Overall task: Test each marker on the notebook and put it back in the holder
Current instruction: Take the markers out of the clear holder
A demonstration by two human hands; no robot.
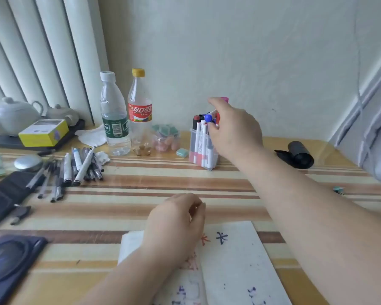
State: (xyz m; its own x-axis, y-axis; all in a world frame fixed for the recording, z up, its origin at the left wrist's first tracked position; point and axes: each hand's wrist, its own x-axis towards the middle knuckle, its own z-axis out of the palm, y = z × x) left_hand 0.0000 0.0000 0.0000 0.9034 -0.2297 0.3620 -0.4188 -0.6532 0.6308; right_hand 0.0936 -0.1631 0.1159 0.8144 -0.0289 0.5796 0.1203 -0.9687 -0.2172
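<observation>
The holder [204,158], a clear plastic tub, stands right of the frame's centre, near the wall at the back of the striped table [163,183]. White-barrelled markers [200,137] with red and dark caps stand upright in it. The right hand [234,128] is over its top, fingers curled round a blue-capped marker [207,117] that tilts across the others. A pink cap [225,99] shows above the fingers; whether the hand grips that one too cannot be told.

The notebook [231,265] lies open at the bottom centre and runs off the lower edge, its page marked with red and dark blue strokes. The left hand [176,221] rests on its upper left corner, fingers loosely curled, with nothing seen in them.

Just left of the holder sit a small mint case [182,152] and a clear tub of sweets [165,138], then a cola bottle [139,111] and a water bottle [113,115]. Further left a heap of pens [79,166] spreads over the table, with a yellow box [43,133] and a white teapot [11,115] behind it. A black roll [299,154] lies right of the holder, well apart.

A broad band of table lies between notebook and holder, crossed by the right forearm. A dark flat device [9,263] lies at the lower left edge.
</observation>
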